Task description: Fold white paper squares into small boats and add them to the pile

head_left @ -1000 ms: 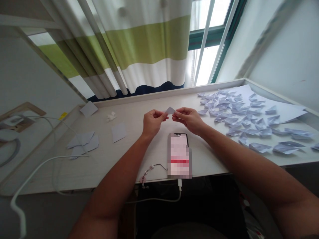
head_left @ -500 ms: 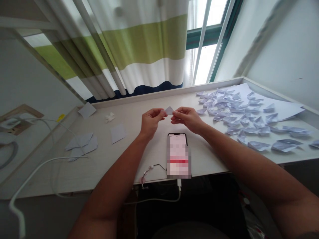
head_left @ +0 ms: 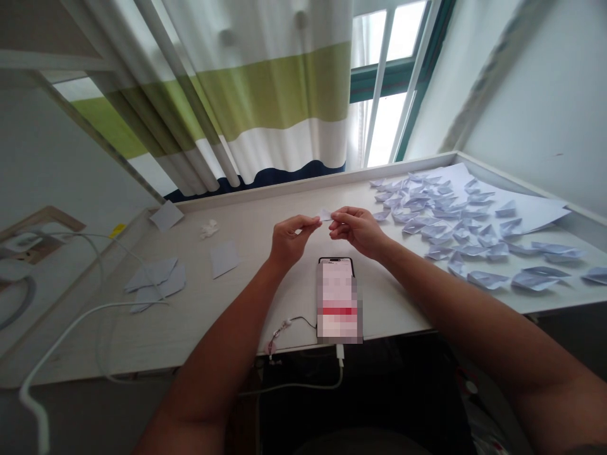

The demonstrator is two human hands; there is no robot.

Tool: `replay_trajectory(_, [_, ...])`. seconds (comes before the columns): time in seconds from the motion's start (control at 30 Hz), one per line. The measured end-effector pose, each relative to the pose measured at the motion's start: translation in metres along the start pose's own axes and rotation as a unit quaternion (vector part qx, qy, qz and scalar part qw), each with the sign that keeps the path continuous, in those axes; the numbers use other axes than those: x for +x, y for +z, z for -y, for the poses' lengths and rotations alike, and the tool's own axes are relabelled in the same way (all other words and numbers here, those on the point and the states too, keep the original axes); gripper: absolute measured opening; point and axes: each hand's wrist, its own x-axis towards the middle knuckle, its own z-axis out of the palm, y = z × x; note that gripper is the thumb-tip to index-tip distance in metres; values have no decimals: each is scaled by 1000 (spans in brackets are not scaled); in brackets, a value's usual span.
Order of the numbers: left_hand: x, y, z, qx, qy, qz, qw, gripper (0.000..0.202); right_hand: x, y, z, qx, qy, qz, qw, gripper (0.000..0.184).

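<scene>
A small folded piece of white paper [head_left: 325, 215] is held above the white desk [head_left: 265, 297], pinched at both ends. My left hand [head_left: 289, 238] grips its left end with thumb and fingertips closed. My right hand [head_left: 356, 229] pinches its right end the same way. Directly below the hands a phone [head_left: 337, 297] lies flat on the desk, screen up, with a white cable plugged in at its near end.
Many small folded paper boats [head_left: 446, 224] are spread over the right of the desk on large white sheets [head_left: 535, 212]. Flat paper squares [head_left: 156, 278] lie at the left. A white cable [head_left: 71, 328] loops at the left edge. A striped curtain [head_left: 246, 107] and window stand behind.
The paper between my fingers looks flatter and smaller than before. My hands stay in the same spot, still pinching it. The view has shifted slightly.
</scene>
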Motion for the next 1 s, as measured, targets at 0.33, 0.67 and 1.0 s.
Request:
replay_trajectory(0.33, [-1,3,3,126,1,66,990,32,0,-4,0,-120,-6,32,992,42])
replay_trajectory(0.67, [0,-3,-6,125,-83,94,984,37,-2,1,-8,-228,-110,52,966,58])
replay_trajectory(1.0, [-1,5,0,-95,-144,84,981,37,-5,-4,-6,-316,-183,37,930,36])
